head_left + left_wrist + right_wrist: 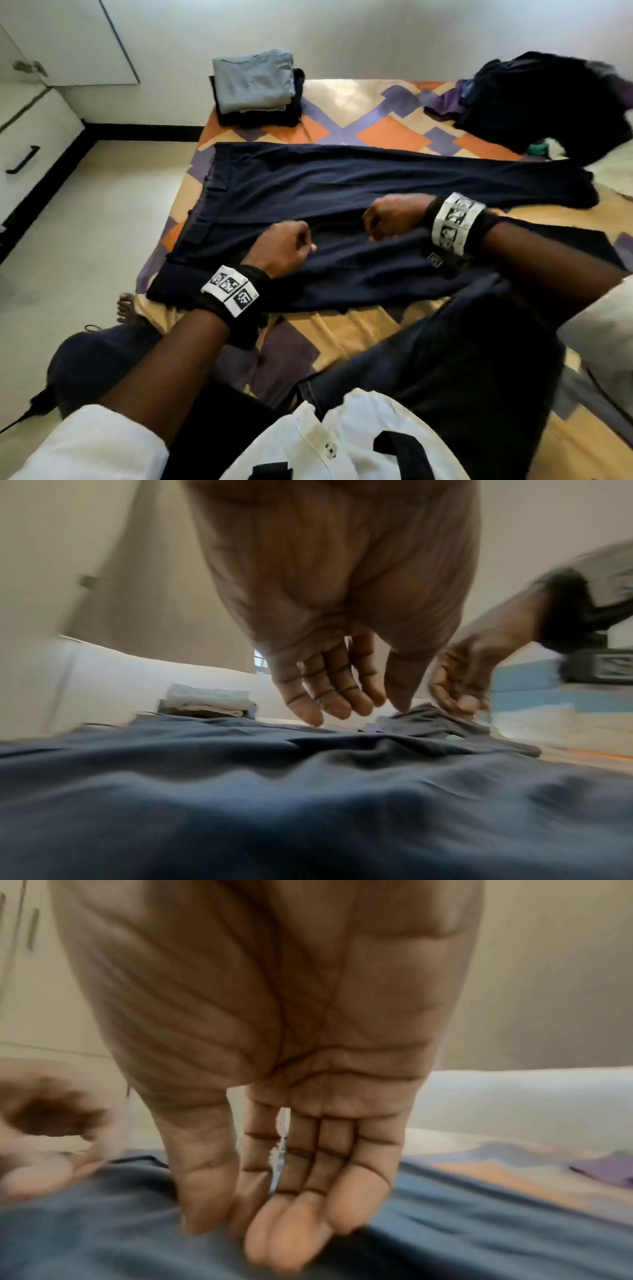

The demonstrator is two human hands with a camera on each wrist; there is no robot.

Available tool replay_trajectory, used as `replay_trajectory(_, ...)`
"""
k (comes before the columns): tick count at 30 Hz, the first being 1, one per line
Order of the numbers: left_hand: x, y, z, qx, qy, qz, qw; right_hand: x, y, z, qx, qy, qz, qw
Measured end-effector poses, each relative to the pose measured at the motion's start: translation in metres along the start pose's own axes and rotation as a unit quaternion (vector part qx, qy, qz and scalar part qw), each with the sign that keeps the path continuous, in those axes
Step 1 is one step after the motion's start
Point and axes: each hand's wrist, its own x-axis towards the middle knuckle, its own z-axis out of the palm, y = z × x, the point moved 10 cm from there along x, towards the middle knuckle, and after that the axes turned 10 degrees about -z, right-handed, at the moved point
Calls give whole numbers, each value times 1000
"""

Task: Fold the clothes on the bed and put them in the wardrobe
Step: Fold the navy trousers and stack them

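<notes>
1. The dark navy trousers [342, 192] lie spread flat across the bed with the orange, purple and cream patterned sheet [373, 102], waistband toward the person's left and the two legs running off to the right.
2. The left hand [284, 248] hovers over the seat of the trousers. In the left wrist view its fingers [329, 696] hang straight and relaxed just above the cloth, grasping nothing.
3. The right hand [390, 219] is at the inner seam between the legs. In the right wrist view its thumb and fingers [291, 1231] come down onto the fabric, but blur keeps me from telling whether they pinch it or only press.
4. The step in hand seems to be laying one leg over the other. To do it well, take the near leg at the seam and at the waistband, lift both together, and match the edges before smoothing outward from the crotch.
5. The soft fabric will likely ripple, so press out the wrinkles near the seam first.
6. A folded pile topped by a grey garment [255, 80] sits at the far corner, and a dark unfolded heap [541, 102] waits at the right.
</notes>
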Motion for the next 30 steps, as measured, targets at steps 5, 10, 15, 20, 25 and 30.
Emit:
replay_trajectory(5,-11,56,78,59,-120,107,985,-92,130,-27,-10,26,134,991)
replay_trajectory(10,-16,85,120,122,-148,154,969,-185,221,28,52,-8,232,971)
replay_trajectory(15,-33,113,149,258,-107,230,932,-225,232,119,12,-11,220,975)
replay_trajectory(20,-41,124,164,263,-131,239,926,-251,248,154,-60,77,265,959)
replay_trajectory(25,-38,132,170,254,-140,225,930,-266,264,157,-96,76,323,939)
replay_trajectory(30,-37,135,169,214,-178,212,937,-270,267,150,-129,83,327,933)
